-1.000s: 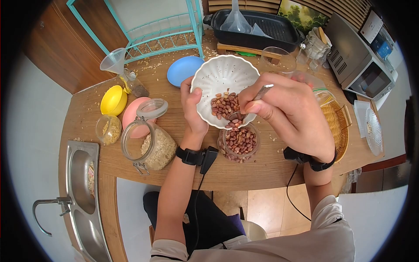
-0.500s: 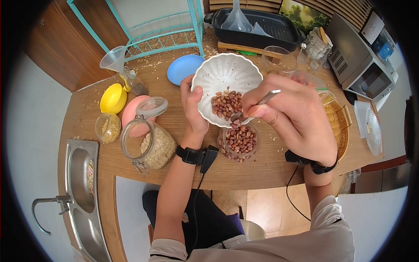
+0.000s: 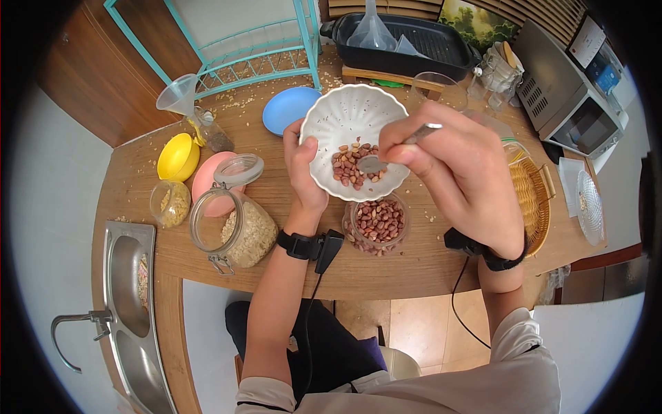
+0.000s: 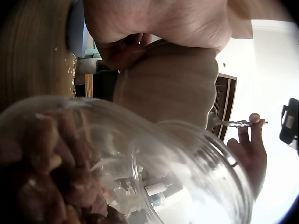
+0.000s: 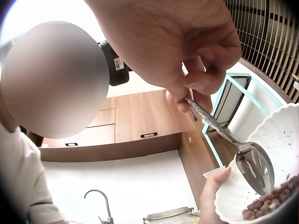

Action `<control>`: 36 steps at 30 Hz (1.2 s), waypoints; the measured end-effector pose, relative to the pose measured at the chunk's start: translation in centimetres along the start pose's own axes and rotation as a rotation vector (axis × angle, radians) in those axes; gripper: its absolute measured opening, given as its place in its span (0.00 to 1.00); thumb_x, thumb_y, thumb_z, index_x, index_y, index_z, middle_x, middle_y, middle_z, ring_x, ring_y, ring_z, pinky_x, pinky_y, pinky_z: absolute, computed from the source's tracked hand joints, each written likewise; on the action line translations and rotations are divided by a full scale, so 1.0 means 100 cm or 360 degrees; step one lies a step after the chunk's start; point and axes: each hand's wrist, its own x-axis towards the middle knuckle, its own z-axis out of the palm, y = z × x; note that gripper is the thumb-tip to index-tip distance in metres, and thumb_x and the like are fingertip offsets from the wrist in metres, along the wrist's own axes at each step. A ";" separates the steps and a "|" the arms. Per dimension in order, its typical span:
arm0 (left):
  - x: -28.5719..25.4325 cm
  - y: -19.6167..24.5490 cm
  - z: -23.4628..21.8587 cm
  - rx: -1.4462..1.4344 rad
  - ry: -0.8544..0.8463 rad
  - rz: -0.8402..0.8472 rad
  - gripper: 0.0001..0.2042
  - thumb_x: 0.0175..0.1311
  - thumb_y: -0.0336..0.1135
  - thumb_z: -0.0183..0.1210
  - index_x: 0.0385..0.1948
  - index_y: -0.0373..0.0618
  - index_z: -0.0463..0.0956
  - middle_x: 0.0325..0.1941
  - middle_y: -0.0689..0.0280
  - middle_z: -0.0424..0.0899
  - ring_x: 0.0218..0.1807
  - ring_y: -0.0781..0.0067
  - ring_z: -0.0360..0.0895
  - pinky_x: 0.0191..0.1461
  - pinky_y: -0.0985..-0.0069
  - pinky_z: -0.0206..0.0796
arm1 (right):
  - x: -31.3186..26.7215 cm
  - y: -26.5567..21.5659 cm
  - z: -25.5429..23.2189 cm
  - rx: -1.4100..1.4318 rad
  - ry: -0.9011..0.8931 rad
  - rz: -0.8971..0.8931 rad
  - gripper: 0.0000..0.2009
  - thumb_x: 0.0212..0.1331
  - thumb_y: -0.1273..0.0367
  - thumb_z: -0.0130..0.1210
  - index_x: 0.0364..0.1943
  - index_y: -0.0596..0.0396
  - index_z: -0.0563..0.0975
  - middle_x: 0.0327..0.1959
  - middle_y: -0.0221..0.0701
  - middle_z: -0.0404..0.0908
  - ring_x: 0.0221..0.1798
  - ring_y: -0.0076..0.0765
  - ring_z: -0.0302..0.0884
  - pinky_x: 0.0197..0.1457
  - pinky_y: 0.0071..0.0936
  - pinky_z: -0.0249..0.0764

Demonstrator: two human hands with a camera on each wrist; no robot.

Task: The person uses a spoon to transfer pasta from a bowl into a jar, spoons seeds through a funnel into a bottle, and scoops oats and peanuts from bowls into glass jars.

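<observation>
A white fluted bowl (image 3: 345,117), tilted toward the person, holds a small heap of peanuts (image 3: 348,172). My left hand (image 3: 305,169) grips its left side, thumb on the rim. Between thumb and fingers, my right hand (image 3: 462,172) pinches the handle of a metal spoon (image 5: 254,168). The spoon's bowl is bare of peanuts and meets the heap's edge inside the white bowl. Right below the bowl's near rim stands a clear jar (image 3: 377,241) with many peanuts inside. In the left wrist view that jar (image 4: 187,144) fills the foreground.
An open clip-top jar of oats (image 3: 252,234) leans at left, near a pink plate (image 3: 205,181), a yellow bowl (image 3: 178,157) and a blue plate (image 3: 291,110). A wicker basket (image 3: 538,207) stands at right. Behind are a black grill pan (image 3: 427,55) and turquoise rack (image 3: 258,69).
The spoon was tipped over the near rim with peanuts above the jar. It has since come back into the bowl, emptied, and the right hand shifted slightly left.
</observation>
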 end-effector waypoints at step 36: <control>-0.002 0.003 0.000 0.0023 -0.0022 -0.0062 0.28 0.59 0.49 0.54 0.53 0.35 0.63 0.52 0.53 0.73 0.55 0.63 0.74 0.60 0.66 0.68 | 0.001 0.003 0.004 0.0052 -0.0219 -0.0006 0.06 0.63 0.70 0.56 0.32 0.59 0.78 0.32 0.33 0.80 0.34 0.40 0.79 0.37 0.30 0.72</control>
